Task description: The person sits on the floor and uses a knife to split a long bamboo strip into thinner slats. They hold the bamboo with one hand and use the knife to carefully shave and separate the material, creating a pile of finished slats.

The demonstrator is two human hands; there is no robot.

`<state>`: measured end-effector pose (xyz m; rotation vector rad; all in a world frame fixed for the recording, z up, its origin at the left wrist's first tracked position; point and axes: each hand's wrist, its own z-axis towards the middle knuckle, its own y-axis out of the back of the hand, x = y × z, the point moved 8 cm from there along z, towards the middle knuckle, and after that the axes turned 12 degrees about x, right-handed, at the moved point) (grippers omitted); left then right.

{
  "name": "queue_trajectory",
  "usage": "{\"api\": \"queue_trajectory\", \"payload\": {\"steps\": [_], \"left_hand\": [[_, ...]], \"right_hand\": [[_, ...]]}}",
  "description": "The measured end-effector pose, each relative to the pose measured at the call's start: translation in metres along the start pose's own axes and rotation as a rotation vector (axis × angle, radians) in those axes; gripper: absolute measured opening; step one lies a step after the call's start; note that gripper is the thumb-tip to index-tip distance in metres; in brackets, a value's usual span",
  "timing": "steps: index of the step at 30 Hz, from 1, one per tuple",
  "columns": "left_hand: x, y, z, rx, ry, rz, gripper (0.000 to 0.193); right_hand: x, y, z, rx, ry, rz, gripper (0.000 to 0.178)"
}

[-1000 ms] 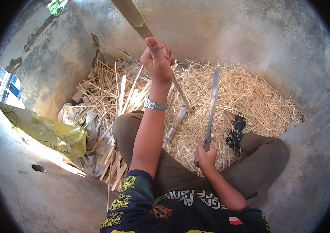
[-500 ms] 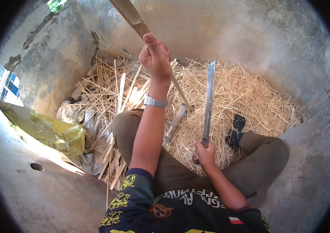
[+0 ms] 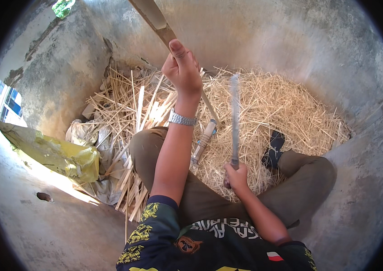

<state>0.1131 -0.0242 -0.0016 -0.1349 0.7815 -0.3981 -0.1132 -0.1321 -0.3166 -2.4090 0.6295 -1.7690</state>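
My left hand [image 3: 185, 72], with a metal watch on its wrist, is raised and closed around a long bamboo strip [image 3: 154, 21]. The strip runs up past the top edge, and its thin lower end slants down behind my hand towards the shavings. Lower and to the right, my right hand [image 3: 237, 176] grips the dark handle of a machete [image 3: 235, 118]. Its blade points upward, slightly blurred, apart from the strip. Between my forearm and the machete lies a short pale wooden piece with bands round it [image 3: 204, 142]; its kind is unclear.
Curly shavings [image 3: 286, 97] cover the floor ahead, with split bamboo strips [image 3: 126, 104] piled at left. A yellow plastic sheet [image 3: 65, 153] hangs over the low left edge. Curved concrete walls [image 3: 263, 36] surround me. My folded legs [image 3: 299, 189] and dark-shod foot lie close below the blade.
The machete blade has swung a little to the left and now blurs. My left hand and the bamboo strip have shifted only slightly to the right.
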Motion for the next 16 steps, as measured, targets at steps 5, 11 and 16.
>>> {"api": "queue_trajectory", "payload": {"steps": [5,11,16], "left_hand": [[-0.001,-0.001,-0.001,-0.026,-0.005,-0.02,0.064],[0.0,0.006,0.001,-0.063,-0.016,0.009,0.063],[0.005,0.005,0.0,-0.048,-0.023,0.036,0.062]], "right_hand": [[-0.013,0.011,0.014,-0.113,0.034,-0.367,0.022],[0.0,0.006,0.002,-0.155,0.183,-0.233,0.023],[-0.017,0.011,0.02,-0.078,-0.04,-0.521,0.019]]}}
